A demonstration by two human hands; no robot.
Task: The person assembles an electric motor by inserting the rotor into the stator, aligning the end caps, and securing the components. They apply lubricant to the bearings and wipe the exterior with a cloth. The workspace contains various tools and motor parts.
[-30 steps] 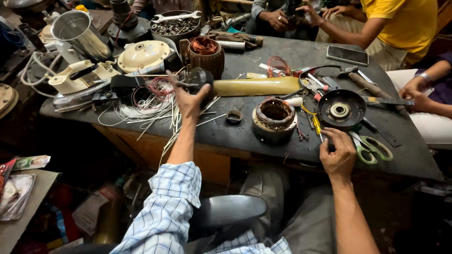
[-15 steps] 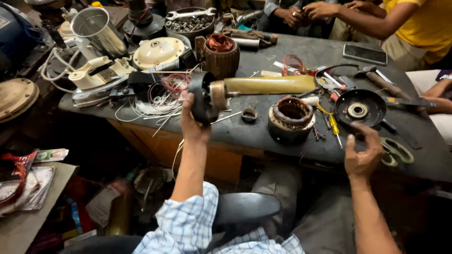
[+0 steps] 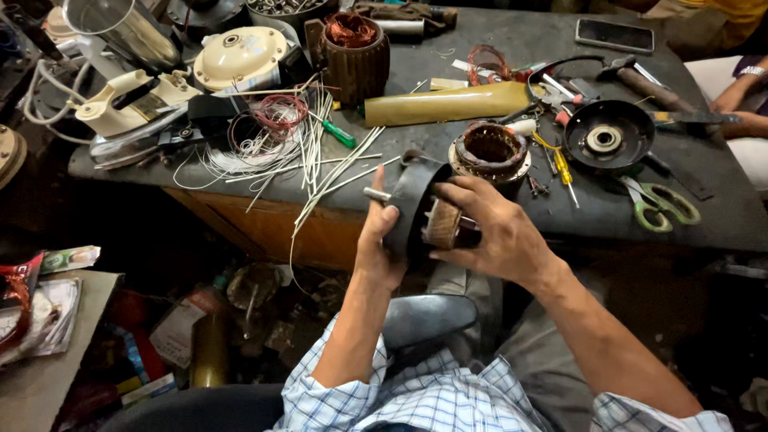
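Note:
I hold a dark round motor cover with a shaft and rotor (image 3: 414,210) in front of me, below the table edge. My left hand (image 3: 376,240) grips its left rim from behind. My right hand (image 3: 490,228) closes over the brown rotor on its right side. Just beyond, on the dark worktable (image 3: 512,48), stands a stator with copper windings (image 3: 490,150). A black round motor housing (image 3: 606,136) lies to the right of the stator.
On the table: loose white wires (image 3: 320,152), a yellowish paper roll (image 3: 448,104), green-handled scissors (image 3: 660,204), screwdrivers, a hammer (image 3: 640,80), a phone (image 3: 614,34), another wound stator (image 3: 352,48), a cream iron (image 3: 132,104). Another person's hands (image 3: 736,96) rest at the right edge. Clutter covers the floor at left.
My left hand has lifted the motor cover off the table and brought it toward me. My right hand has left the scissors area and taken hold of the rotor side.

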